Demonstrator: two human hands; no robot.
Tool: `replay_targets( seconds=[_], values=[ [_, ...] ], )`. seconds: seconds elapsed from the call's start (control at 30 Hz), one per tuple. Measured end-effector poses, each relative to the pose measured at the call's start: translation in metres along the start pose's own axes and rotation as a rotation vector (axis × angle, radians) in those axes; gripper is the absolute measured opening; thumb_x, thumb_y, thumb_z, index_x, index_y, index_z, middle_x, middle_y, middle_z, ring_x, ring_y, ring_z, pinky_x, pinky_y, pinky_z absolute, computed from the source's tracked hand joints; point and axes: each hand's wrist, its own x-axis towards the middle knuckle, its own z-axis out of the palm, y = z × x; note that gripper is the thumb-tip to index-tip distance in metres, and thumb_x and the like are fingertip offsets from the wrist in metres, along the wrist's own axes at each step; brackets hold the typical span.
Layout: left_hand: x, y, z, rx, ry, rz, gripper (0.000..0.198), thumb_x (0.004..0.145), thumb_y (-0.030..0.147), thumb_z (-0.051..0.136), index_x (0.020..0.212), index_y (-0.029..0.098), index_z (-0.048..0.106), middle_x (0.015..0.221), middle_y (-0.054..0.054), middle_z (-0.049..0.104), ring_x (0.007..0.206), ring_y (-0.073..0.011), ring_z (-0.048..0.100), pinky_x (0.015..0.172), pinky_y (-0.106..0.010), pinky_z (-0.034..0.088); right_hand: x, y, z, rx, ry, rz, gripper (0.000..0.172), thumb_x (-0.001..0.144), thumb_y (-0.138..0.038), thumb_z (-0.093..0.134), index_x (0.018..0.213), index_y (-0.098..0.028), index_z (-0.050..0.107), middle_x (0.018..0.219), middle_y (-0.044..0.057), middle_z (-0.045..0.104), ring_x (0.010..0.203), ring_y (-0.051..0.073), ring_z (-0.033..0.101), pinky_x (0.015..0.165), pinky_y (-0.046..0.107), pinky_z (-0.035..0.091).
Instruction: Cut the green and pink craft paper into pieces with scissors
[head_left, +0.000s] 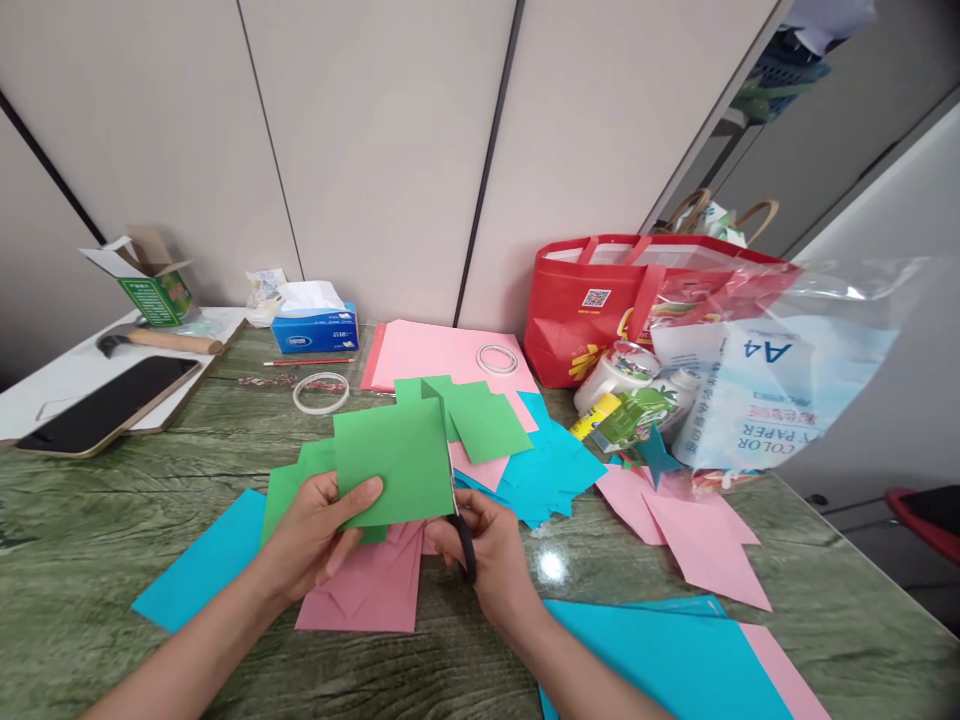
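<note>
My left hand point(319, 530) pinches a green sheet of paper point(394, 460) by its lower left, the thumb on top and the fingers beneath. In my right hand point(487, 545) is a pair of scissors point(463, 545) with black handles. Their blades stand along the sheet's right edge, where a narrow bit of paper bends up at the top. Under and behind the held sheet lie more green pieces point(491, 420). Pink pieces point(360, 590) rest on the table below my hands, and a blue sheet point(202, 565) lies left of my left wrist.
Blue pieces point(551, 465) are heaped beyond my right hand. A red bag point(562, 310), a plastic paper packet point(780, 390) and a yellow glue stick point(596, 415) stand at the right. Tape point(321, 408), a tissue box point(315, 328), a phone point(109, 400) and a hammer point(161, 340) are at the left.
</note>
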Motion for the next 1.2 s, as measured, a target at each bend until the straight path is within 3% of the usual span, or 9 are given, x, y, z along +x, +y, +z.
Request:
replay_targets(
  seconds=[0.47, 0.93, 1.07, 1.2],
  values=[
    [0.001, 0.0, 0.003, 0.041, 0.014, 0.034, 0.037, 0.06, 0.046, 0.069, 0.051, 0.016, 0.05, 0.019, 0.009, 0.039, 0.015, -0.0028, 0.025, 0.024, -0.015, 0.007, 0.001, 0.002, -0.002, 0.021, -0.068, 0.015, 0.036, 0.053, -0.041, 0.077, 0.067, -0.013, 0.061, 0.04, -0.007, 0.045, 0.037, 0.004, 0.034, 0.038, 0.018, 0.027],
    [0.003, -0.004, 0.004, 0.08, 0.042, 0.057, 0.035, 0.063, 0.047, 0.066, 0.053, 0.017, 0.05, 0.02, 0.009, 0.04, 0.016, -0.0041, 0.026, 0.023, -0.016, 0.01, 0.001, 0.005, 0.0, 0.014, 0.008, 0.032, 0.037, 0.051, -0.041, 0.078, 0.068, -0.012, 0.062, 0.038, -0.007, 0.046, 0.036, 0.004, 0.033, 0.037, 0.018, 0.024],
    [0.006, -0.009, 0.001, 0.158, 0.103, 0.102, 0.036, 0.066, 0.045, 0.064, 0.05, 0.018, 0.047, 0.021, 0.008, 0.041, 0.018, -0.0044, 0.029, 0.026, -0.015, 0.014, 0.002, 0.005, 0.0, 0.061, 0.002, 0.06, 0.035, 0.049, -0.04, 0.079, 0.06, -0.013, 0.059, 0.038, -0.007, 0.045, 0.036, 0.004, 0.033, 0.038, 0.019, 0.026],
    [0.01, -0.012, -0.008, 0.339, 0.233, 0.164, 0.04, 0.072, 0.044, 0.059, 0.045, 0.018, 0.044, 0.024, 0.004, 0.048, 0.021, -0.0058, 0.034, 0.027, -0.016, 0.023, 0.009, 0.002, -0.008, 0.226, 0.069, 0.064, 0.033, 0.057, -0.038, 0.076, 0.054, -0.015, 0.052, 0.039, -0.011, 0.035, 0.036, 0.003, 0.027, 0.039, 0.018, 0.031]
  ],
)
